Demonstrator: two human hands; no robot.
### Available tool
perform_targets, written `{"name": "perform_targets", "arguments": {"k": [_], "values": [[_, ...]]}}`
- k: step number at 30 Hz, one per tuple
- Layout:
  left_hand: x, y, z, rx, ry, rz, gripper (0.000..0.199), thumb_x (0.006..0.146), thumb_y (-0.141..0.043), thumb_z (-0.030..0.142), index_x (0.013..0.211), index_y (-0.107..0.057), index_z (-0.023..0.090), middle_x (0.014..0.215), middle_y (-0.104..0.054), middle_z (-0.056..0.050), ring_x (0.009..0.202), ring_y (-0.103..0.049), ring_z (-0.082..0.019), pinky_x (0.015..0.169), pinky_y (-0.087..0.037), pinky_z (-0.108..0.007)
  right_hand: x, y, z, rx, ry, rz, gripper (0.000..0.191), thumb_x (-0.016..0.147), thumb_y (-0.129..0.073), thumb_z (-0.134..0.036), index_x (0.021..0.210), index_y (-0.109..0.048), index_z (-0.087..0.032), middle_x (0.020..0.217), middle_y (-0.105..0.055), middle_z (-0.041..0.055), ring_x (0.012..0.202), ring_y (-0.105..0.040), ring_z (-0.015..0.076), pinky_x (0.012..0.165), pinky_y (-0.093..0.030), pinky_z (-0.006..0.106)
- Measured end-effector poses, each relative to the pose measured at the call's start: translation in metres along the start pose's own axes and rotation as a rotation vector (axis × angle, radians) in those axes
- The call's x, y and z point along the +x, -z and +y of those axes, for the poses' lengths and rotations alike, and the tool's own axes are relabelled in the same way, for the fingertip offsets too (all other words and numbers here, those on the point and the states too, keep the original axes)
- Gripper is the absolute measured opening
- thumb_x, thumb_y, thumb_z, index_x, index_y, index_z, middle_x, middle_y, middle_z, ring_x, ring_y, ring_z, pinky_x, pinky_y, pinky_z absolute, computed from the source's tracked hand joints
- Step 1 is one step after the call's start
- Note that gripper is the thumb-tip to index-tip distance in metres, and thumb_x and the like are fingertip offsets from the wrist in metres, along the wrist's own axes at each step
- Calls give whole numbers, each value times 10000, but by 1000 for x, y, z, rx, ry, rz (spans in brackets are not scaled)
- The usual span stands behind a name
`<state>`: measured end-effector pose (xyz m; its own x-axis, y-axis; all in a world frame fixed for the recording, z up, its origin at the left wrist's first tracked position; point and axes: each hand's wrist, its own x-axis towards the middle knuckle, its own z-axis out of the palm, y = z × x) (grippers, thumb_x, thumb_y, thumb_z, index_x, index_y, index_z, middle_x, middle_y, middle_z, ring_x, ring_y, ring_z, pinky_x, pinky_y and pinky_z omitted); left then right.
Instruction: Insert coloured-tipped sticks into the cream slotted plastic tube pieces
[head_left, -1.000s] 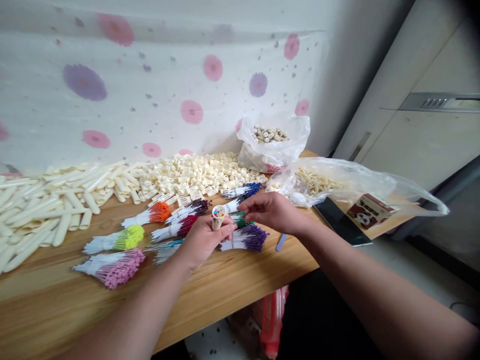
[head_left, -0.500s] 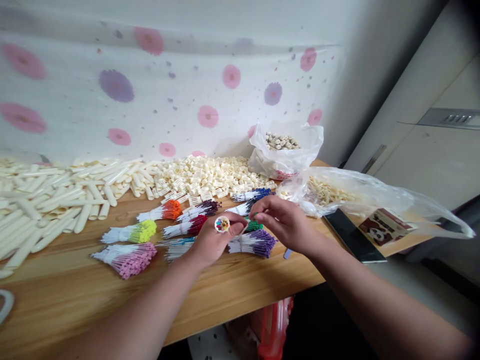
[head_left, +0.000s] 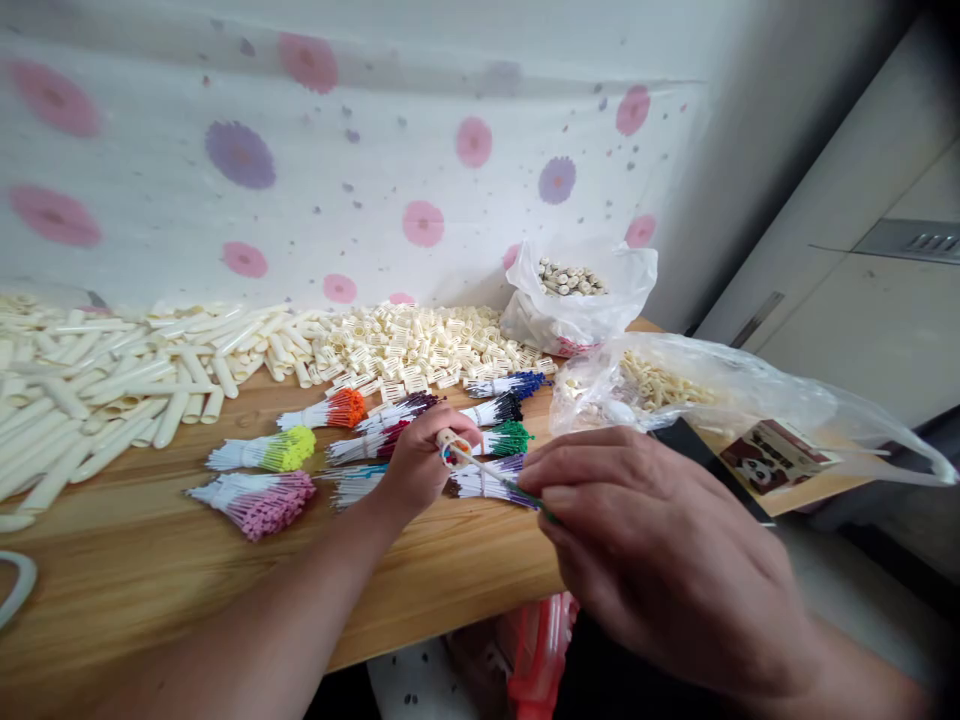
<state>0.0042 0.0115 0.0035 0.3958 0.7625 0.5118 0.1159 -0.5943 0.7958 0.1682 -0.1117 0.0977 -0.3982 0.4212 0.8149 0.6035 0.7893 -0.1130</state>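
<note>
My left hand [head_left: 416, 470] is closed around a short cream pen barrel [head_left: 445, 440], its opening facing me with coloured tips inside. Between thumb and fingers, my right hand [head_left: 660, 550] pinches a thin white pen refill [head_left: 504, 478] with a green end. The refill's white end is at the barrel's mouth; how deep it sits I cannot tell. Behind the hands lie the green bundle [head_left: 511, 438] of refills and the purple bundle [head_left: 487, 480], partly covered. Left of my left hand are a light blue bundle [head_left: 356, 486] and a dark red bundle [head_left: 367, 446].
Orange [head_left: 337, 408], yellow [head_left: 281, 450] and pink [head_left: 262, 502] bundles lie on the wooden table [head_left: 420, 610]. Cream tubes [head_left: 127, 380] and slotted cream parts [head_left: 420, 345] are heaped behind. At right are plastic bags [head_left: 592, 310], a dark flat object [head_left: 694, 455] and a panda box [head_left: 776, 455].
My right hand has come from the green bundle toward me and to the right, bringing a green-ended refill to the barrel. The barrel in my left hand has tilted slightly.
</note>
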Motion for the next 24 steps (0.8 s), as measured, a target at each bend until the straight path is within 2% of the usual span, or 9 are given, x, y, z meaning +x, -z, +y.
{"name": "perform_targets", "arguments": {"k": [4,8,12,15,17,19,21,24], "values": [[1,1,7,-33,-28,-27,175,801,-565,228,640,-613,180,643,-593,-23,641,-529,-164,632,-405,-302,-1,-18,4,-26,67,63,150,804,-571,-55,921,-593,-146,855,-709,87,846,-662,150,735,-578,284],[2,1,6,-37,-53,-38,205,813,-561,279,647,-627,177,635,-563,-23,621,-525,-163,607,-404,-306,-5,-32,9,-28,76,94,188,779,-577,-21,923,-589,-141,837,-690,73,807,-645,153,704,-564,288],[0,1,-4,12,-103,-18,197,820,-581,331,703,-632,180,682,-556,-16,668,-520,-163,623,-405,-294,-11,-45,20,-19,-33,50,145,802,-576,-47,895,-596,-157,893,-640,67,808,-599,153,699,-527,302],[-3,3,-10,77,-146,-38,282,790,-611,466,868,-628,195,821,-584,-28,790,-525,-187,710,-416,-304,-14,-49,27,-25,-168,63,80,822,-589,-116,839,-601,-193,882,-562,49,796,-553,148,668,-495,301],[-4,4,-11,103,-168,-72,436,793,-540,582,1005,-597,205,930,-576,-51,868,-518,-207,761,-418,-321,-14,-49,29,-24,-220,83,71,817,-599,-131,811,-597,-202,857,-523,40,796,-536,150,664,-483,303],[-5,6,-10,122,-191,-88,512,845,-393,623,1084,-567,205,993,-555,-73,919,-507,-218,799,-413,-337,-12,-47,29,-28,-241,80,84,813,-599,-121,797,-594,-204,850,-513,37,802,-527,154,681,-479,313],[-5,6,-9,150,-199,-68,537,883,-286,607,1082,-571,197,971,-542,-78,920,-504,-218,807,-409,-346,-10,-45,30,-35,-260,73,101,811,-594,-106,787,-595,-204,845,-514,35,804,-520,157,692,-476,323],[-5,4,-6,202,-187,15,552,874,-287,618,982,-609,182,888,-521,-69,870,-508,-213,773,-417,-344,-9,-45,32,-27,-298,104,115,796,-606,-89,766,-603,-200,839,-502,33,798,-518,156,693,-470,323]]}}
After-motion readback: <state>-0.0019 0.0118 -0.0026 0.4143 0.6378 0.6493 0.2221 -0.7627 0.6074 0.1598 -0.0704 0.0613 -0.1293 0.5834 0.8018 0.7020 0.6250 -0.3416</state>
